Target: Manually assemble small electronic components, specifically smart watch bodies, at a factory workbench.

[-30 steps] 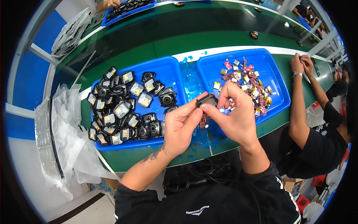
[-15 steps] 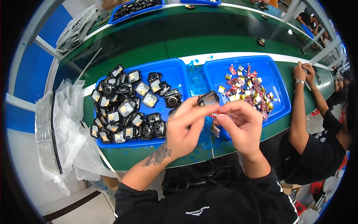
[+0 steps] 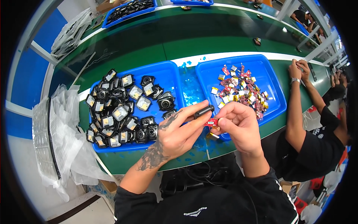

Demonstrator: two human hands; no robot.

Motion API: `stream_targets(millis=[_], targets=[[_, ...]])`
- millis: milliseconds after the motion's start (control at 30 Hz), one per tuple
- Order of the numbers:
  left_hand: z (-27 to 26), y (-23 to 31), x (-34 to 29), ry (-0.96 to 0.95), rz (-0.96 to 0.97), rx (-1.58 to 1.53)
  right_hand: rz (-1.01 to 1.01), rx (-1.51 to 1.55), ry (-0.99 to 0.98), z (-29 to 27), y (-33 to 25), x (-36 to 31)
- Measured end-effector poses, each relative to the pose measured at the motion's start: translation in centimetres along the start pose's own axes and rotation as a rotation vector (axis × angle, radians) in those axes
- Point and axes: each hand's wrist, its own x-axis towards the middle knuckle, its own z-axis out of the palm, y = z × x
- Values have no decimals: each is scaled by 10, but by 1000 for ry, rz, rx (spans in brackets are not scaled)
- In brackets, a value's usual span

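Note:
My left hand (image 3: 173, 136) is closed on a black watch case (image 3: 204, 111), now seen edge-on between the fingers. Thumb and fingers of my right hand (image 3: 240, 128) pinch a small red circuit board (image 3: 212, 122) just beside the case. A small silver-and-yellow battery (image 3: 213, 136) hangs below the board; whether a wire joins board and case is hidden by my fingers. To the left, black watch cases (image 3: 121, 112) are heaped in a blue tray (image 3: 179, 80). Beyond my right hand, a second blue tray (image 3: 278, 87) holds red circuit boards with batteries (image 3: 246, 89).
Both trays stand on a green bench (image 3: 130, 50) with a white strip. Plastic sheets (image 3: 67, 130) hang at the left. At the right a co-worker's hands (image 3: 299, 70) are over the bench. Another tray of black parts (image 3: 130, 11) sits at the far side.
The watch case has been turned from its face showing to edge-on. Both hands have come slightly lower, and more of the red circuit board shows between them.

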Motion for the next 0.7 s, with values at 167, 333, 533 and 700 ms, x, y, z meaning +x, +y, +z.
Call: stream_targets(millis=[167, 333, 533, 700], targets=[[-3, 2, -1, -68, -133, -43, -44, -68, 28, -5, -2, 2], [-3, 0, 0, -65, -9, 50, 18, -191, 58, 0, -12, 0], [-5, 2, 0, -75, 22, 118, 82, -285, -18, -9, -10, 0], [-6, 1, 0, -110, 52, 149, 95, -304, -51, -10, -12, 0]])
